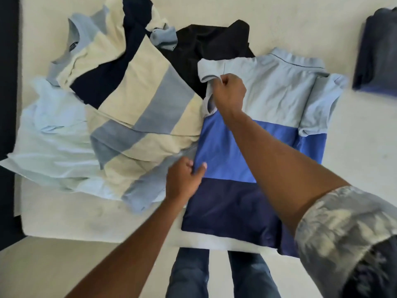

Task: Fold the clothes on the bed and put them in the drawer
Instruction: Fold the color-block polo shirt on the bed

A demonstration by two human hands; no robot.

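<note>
- Position: blue shirt (277, 97), in three bands, lies flat on bed (361, 168), collar at far side.
- Right grip (228, 93) pinches the sleeve at its far left corner.
- Left grip (184, 181) pinches its left edge, midway down.
- Striped shirt (137, 93), black garment (206, 46) and pale shirt (53, 136) are heaped left.
- Folded dark garment (378, 52) lies well apart, far right.

Soft, even light, faint shadows. Edges bend in my view; the folded dark garment (376, 54) at two o'clock and my sleeve (343, 231) at five o'clock look blurred.
</note>
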